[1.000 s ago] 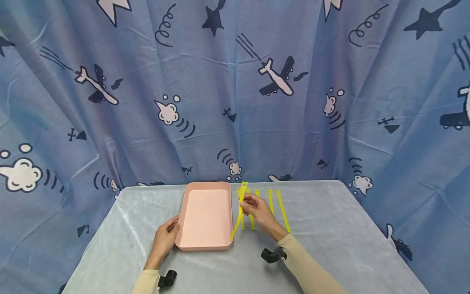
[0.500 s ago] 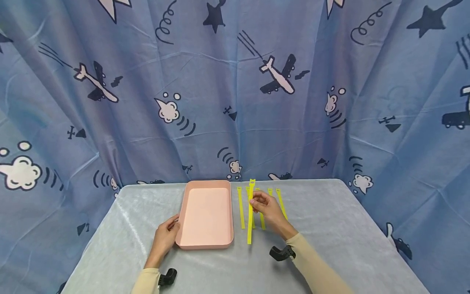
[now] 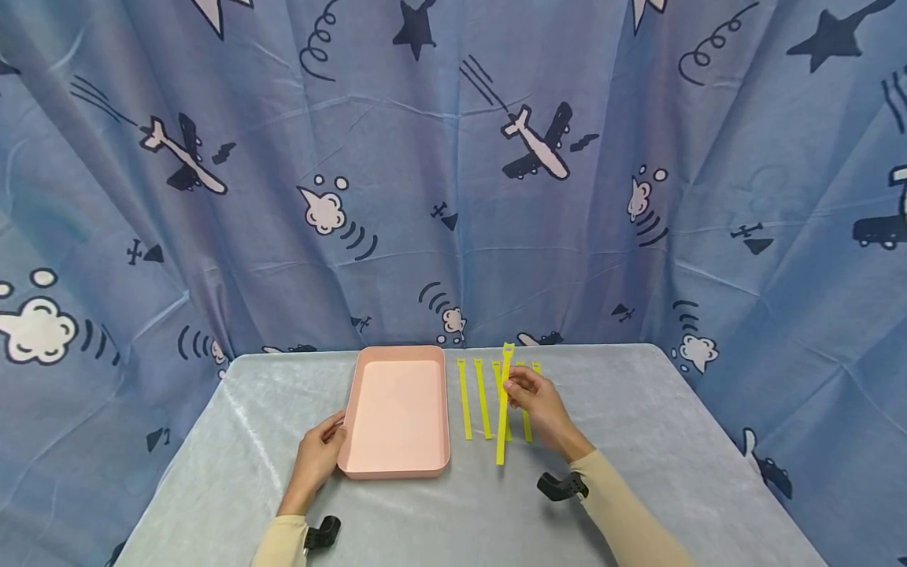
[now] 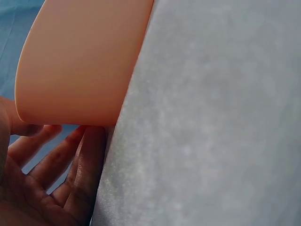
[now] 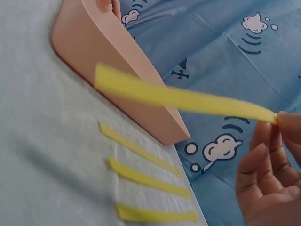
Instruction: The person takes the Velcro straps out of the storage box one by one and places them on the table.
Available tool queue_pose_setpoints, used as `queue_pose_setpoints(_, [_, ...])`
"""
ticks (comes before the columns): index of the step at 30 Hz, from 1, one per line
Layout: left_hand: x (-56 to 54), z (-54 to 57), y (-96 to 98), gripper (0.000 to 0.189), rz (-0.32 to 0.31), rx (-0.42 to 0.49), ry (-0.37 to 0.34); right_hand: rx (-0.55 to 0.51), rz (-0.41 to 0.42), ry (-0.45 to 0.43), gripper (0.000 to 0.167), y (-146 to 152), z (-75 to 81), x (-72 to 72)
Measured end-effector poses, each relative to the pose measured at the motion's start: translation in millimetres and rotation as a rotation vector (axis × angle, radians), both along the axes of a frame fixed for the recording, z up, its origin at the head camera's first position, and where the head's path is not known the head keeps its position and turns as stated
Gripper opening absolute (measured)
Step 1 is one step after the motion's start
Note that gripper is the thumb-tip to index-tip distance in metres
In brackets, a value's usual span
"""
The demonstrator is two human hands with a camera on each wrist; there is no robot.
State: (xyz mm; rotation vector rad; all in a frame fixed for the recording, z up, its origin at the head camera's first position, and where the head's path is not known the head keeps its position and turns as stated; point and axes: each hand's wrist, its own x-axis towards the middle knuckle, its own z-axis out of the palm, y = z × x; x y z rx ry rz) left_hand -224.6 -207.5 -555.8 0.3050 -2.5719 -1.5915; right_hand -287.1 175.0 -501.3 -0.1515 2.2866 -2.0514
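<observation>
A pink tray (image 3: 394,417) lies on the table, and my left hand (image 3: 319,457) rests at its left side. In the left wrist view, extended fingers (image 4: 89,155) touch the tray's wall (image 4: 80,70). My right hand (image 3: 542,405) pinches a yellow cable strap (image 3: 504,417) between thumb and fingertips. The strap hangs over a row of similar yellow straps (image 3: 464,402) to the right of the tray. It has a slotted head at its far end, and the right wrist view shows the held strap (image 5: 155,94) stretching out from my fingertips. My hand and the strap partly cover the right-hand straps.
A grey cloth covers the table (image 3: 680,472). Behind it hangs a blue curtain (image 3: 397,197) with printed planes and clouds. A black wrist device (image 3: 322,533) sits on my left wrist, another black wrist device (image 3: 562,486) on my right.
My right hand has moved right with the yellow cable strap, from beside the tray's edge to over the row of straps. The left hand stays at the tray.
</observation>
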Motion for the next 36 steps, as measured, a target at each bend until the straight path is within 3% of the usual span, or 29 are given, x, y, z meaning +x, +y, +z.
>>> queue_pose_setpoints(5, [0.3, 0.1, -0.2, 0.041, -0.004, 0.008, -0.002, -0.001, -0.031, -0.068, 0.034, 9, 1.5, 0.1])
queue_pose_setpoints(13, [-0.3, -1.1, -0.6, 0.041, -0.011, 0.006, 0.000, -0.019, -0.045, -0.075, 0.037, 25, -2.6, 0.0])
queue_pose_setpoints(25, [0.8, 0.5, -0.7, 0.041, -0.004, 0.001, -0.001, 0.071, -0.113, -0.094, 0.035, 50, -5.4, -3.7])
queue_pose_setpoints(36, [1.1, 1.3, -1.1, 0.041, -0.015, 0.005, -0.020, 0.129, -0.123, -0.102, 0.040, 73, -6.9, -8.1])
